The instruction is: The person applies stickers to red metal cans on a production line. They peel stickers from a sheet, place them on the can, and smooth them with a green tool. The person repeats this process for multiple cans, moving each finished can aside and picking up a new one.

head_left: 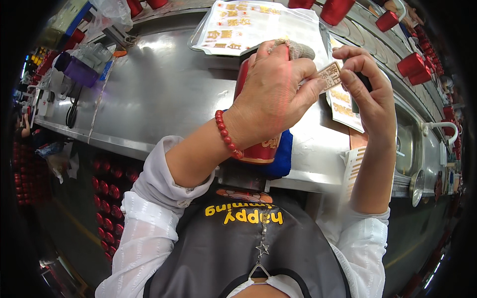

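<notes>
A small pale decal [330,76] with gold-brown lettering is stretched between my hands. My left hand [278,94], wearing a red bead bracelet [226,130], pinches its left end between thumb and finger. At its right edge, the curled thumb and forefinger of my right hand [368,89] close on the corner. Beneath my left hand lies a shiny red metal cup [261,153], mostly covered by that hand, on a blue cloth [284,159]. Greyish knitted fabric [300,50] shows at my left fingers. A dark object behind my right fingers cannot be made out.
Sheets of gold decals [248,25] lie on the steel table [149,94] beyond my hands, with another sheet [347,110] by my right wrist. A purple bottle [79,70] stands at left. More red cups [413,68] line the conveyor at right, near a sink [410,149].
</notes>
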The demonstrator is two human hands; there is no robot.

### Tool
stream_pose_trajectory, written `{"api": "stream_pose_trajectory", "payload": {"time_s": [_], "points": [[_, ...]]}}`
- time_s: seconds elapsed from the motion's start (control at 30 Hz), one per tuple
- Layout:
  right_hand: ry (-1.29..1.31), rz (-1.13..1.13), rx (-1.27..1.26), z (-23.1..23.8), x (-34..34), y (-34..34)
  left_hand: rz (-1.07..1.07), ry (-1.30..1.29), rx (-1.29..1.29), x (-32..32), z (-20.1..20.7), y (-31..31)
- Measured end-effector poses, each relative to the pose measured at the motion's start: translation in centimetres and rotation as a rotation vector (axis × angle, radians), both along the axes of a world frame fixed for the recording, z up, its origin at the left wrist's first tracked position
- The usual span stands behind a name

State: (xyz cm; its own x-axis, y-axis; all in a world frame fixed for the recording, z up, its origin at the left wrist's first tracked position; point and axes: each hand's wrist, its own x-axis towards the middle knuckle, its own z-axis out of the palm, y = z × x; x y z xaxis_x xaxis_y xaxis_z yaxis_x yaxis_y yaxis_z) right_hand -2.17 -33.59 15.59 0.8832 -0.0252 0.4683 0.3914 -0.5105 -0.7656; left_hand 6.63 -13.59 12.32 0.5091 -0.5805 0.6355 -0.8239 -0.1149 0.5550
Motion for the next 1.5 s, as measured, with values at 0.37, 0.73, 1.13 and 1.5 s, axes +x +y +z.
{"api": "stream_pose_trajectory", "payload": {"time_s": [0.37,0.73,1.13,1.5], "points": [[0.306,0.215,0.364,-1.4,8.2,2.4,0.157,0.090,-0.067,5.2,-0.7,2.6],[0.280,-0.375,-0.788,-11.5,25.1,-6.4,0.126,0.089,-0.098,2.3,-3.8,8.2],[-0.154,-0.253,-0.548,-2.1,9.5,0.0,0.140,-0.073,0.299,-4.3,-7.4,11.9],[0.048,0.090,-0.192,1.8,-1.0,6.5,0.209,-0.066,0.282,-4.3,-7.6,11.3]]}}
